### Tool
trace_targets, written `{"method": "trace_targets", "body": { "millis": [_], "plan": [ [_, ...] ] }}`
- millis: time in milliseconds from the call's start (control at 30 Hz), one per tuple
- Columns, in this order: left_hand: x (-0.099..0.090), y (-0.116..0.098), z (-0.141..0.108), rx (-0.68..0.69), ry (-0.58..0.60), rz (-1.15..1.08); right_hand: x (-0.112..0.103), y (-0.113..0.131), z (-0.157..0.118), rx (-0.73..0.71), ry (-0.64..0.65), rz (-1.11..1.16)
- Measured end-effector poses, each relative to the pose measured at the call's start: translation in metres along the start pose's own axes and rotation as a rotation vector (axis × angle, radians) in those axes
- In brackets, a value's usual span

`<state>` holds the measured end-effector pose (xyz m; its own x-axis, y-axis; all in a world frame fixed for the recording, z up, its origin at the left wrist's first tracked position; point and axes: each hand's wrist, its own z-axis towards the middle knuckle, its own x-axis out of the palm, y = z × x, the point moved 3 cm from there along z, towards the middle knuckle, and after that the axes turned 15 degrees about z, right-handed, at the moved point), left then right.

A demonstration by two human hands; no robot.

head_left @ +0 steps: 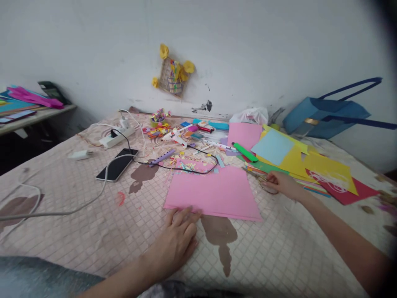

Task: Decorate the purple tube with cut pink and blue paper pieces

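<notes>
A sheet of pink paper lies on the tablecloth in front of me, with a folded or doubled strip along its near edge. My left hand rests at the near left edge of this sheet, fingers stretched out and touching it. To the right of the paper, my right hand has its fingers closed at the handles of a pair of scissors. The blades point away to the left, close to the sheet's right side. Small paper scraps are strewn over the sheet's far edge.
A glue gun trails its black cord onto the pink sheet. Left of it are a phone, a power strip and white cables. Coloured papers and a green cutter or marker lie right. A blue bag stands behind.
</notes>
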<state>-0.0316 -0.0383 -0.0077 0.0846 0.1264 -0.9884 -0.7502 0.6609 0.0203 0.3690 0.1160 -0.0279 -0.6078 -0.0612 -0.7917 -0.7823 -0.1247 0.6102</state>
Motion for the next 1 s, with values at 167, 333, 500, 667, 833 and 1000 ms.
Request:
{"method": "trace_targets", "body": {
  "millis": [167,333,500,667,833,1000],
  "plan": [
    [0.001,0.000,-0.001,0.003,0.002,-0.010,-0.004,0.007,0.001,-0.055,0.067,-0.038],
    [-0.001,0.000,-0.001,0.000,-0.003,-0.002,-0.019,0.015,-0.008,-0.041,-0.073,0.019],
    [-0.001,0.000,0.000,-0.004,0.001,0.009,-0.021,0.032,-0.020,-0.045,-0.140,0.067],
    [-0.001,0.000,0.000,0.012,-0.017,0.009,0.001,0.076,-0.042,-0.115,-0.023,0.070],
    [-0.004,0.000,0.001,0.013,-0.049,0.003,0.031,0.123,-0.067,-0.143,0.066,0.064],
    [-0.004,-0.001,0.000,0.008,-0.036,-0.001,0.059,0.137,-0.077,-0.201,0.052,-0.009]
  ]
}}
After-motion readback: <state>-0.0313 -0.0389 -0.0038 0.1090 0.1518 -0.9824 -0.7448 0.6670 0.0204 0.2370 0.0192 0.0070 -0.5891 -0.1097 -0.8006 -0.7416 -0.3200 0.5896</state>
